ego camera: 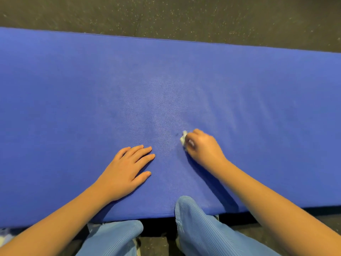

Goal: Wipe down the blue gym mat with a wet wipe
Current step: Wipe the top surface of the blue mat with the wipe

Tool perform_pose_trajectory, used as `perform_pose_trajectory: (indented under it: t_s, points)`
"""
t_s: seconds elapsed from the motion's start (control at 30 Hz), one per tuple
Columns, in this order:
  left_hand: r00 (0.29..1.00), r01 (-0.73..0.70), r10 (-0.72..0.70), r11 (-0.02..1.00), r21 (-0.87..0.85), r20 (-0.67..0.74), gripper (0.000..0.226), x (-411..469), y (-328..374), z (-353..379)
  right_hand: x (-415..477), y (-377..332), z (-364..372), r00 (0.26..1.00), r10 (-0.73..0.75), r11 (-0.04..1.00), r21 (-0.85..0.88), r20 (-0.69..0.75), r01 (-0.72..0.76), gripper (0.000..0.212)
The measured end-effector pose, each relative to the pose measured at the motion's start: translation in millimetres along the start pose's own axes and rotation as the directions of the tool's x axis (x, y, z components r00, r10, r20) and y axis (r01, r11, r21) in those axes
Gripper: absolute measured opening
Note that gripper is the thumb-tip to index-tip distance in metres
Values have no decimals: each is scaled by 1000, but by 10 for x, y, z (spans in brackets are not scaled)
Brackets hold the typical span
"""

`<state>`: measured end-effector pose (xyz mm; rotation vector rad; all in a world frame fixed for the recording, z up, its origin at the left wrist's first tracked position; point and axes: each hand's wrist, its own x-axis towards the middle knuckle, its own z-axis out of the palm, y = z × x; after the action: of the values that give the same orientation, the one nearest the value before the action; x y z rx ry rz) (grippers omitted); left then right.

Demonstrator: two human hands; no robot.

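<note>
The blue gym mat (184,80) stretches across the whole view on a dark speckled floor. My right hand (203,146) grips a small crumpled white wet wipe (183,138) and holds it against the mat near its front middle. A small dark spot (176,134) marks the mat just left of the wipe. My left hand (127,169) rests flat on the mat with straight fingers, to the left of the wipe. A paler, sheeny patch shows on the mat beyond both hands.
Dark rubber floor (166,15) lies beyond the mat's far edge and below its near edge. My knees in light blue ribbed trousers (199,228) sit at the near edge, the right one overlapping the mat.
</note>
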<state>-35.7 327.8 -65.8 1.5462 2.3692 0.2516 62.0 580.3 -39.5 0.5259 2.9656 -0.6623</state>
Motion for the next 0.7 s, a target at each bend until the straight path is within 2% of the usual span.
perform_pose_trajectory:
  t_s: [0.07, 0.1, 0.17, 0.23, 0.3, 0.37, 0.43, 0.47, 0.5, 0.57, 0.63, 0.67, 0.7]
  points:
    - [998, 67, -67, 998, -11, -8, 65, 45, -66, 2, 115, 5, 73, 985, 128, 992, 39, -113, -124, 22]
    - [994, 107, -107, 994, -27, -17, 66, 55, -94, 8, 100, -62, 117, 985, 117, 992, 60, -127, -110, 23]
    - [990, 141, -142, 989, -32, -23, 66, 48, -97, 24, -17, -212, 185, 999, -30, 995, 96, -35, 33, 23]
    - [989, 144, -145, 989, -13, -33, 62, 40, -71, 22, -116, -261, 150, 967, -192, 975, 145, 169, 168, 20]
    - [988, 146, -146, 989, -8, -42, 61, 43, -64, 16, 16, -142, 74, 943, -248, 965, 139, 224, 221, 15]
    - [988, 149, -149, 989, -5, -38, 64, 45, -66, 14, 270, 10, 46, 981, -151, 988, 38, 119, 147, 11]
    - [989, 146, -146, 989, 0, -36, 65, 44, -69, 22, 464, 92, 85, 998, 56, 998, -23, -11, -56, 16]
    - [989, 146, -146, 989, 1, -35, 63, 46, -68, 24, 491, 66, 128, 994, 105, 994, -34, -32, -106, 18]
    - [989, 147, -147, 989, 1, -35, 61, 46, -64, 25, 466, -7, 162, 996, 83, 996, -37, -11, -83, 18]
    - [988, 148, -148, 989, 8, -37, 56, 45, -61, 25, 306, -162, 226, 986, -116, 993, 18, 119, 114, 17]
    - [988, 148, -148, 989, 13, -38, 55, 47, -60, 24, 194, -211, 193, 915, -286, 958, 75, 284, 276, 13]
    - [988, 147, -147, 989, 12, -36, 55, 49, -58, 23, 239, -175, 159, 897, -310, 950, 72, 317, 303, 13]
    - [988, 148, -148, 989, 6, -33, 56, 49, -56, 20, 337, -122, 136, 908, -291, 956, 54, 301, 288, 13]
